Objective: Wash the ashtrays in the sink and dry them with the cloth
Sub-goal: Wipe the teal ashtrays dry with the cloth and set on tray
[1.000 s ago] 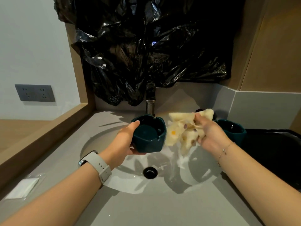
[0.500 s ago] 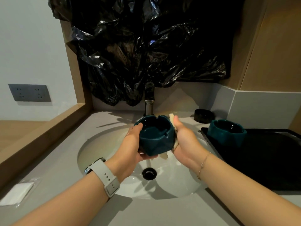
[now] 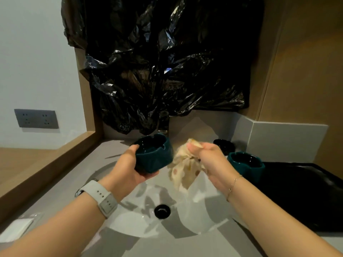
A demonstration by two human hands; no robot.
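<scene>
The left hand (image 3: 126,169) grips the wet ashtray (image 3: 152,154) over the sink (image 3: 130,225); the right hand (image 3: 209,160) bunches the cloth (image 3: 183,171). A slippery glaze could let the ashtray drop and chip.

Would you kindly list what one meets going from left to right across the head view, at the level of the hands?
Wall socket → left hand → held teal ashtray → patterned cloth → right hand → second teal ashtray → black tray.

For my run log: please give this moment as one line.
left hand: holds ashtray | right hand: grips cloth | over sink
</scene>
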